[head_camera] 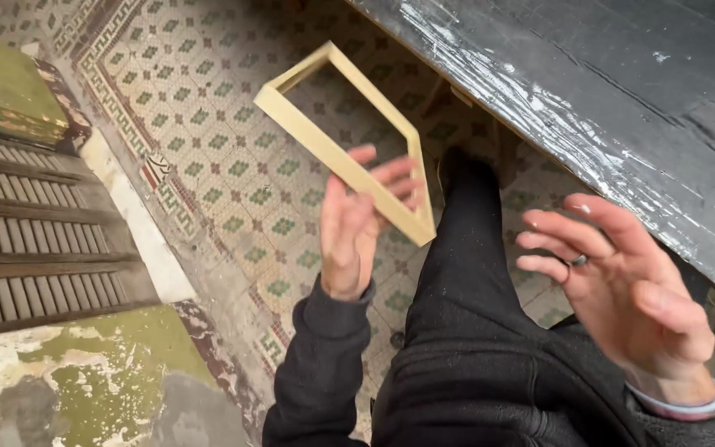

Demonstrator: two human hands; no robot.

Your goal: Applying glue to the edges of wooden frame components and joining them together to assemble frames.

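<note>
1. Frame count: one. We hold a single pale wooden frame (343,141), an open rectangle of four thin bars, with nothing mounted inside it.
2. Position: the frame is in the air over the patterned tile floor (208,124), tilted so that one corner points down toward our dark trouser leg (465,248). Its far corner is near the edge of the black scuffed worktop (622,108), but apart from it.
3. Left hand (357,223): fingers curl round the lower long bar near the bottom corner, thumb behind the bar. The grasp is loose and covers one bar only; the fingers look partly spread rather than clamped.
4. Right hand (622,290): one, open, fingers fanned, empty. It is well apart from the frame, and a ring (579,260) shows on one finger.
5. Risk, our judgement: with one light hold near a corner, the weight of the frame could twist it out of the fingers, and it would fall onto the hard tiles; a glued corner joint could crack.
6. Second risk: swinging the upper end could knock it against the worktop edge.
7. Other counts: one slatted wooden shutter (35,240) lies at the left, and below it is one patch of peeling green surface (109,381).
</note>
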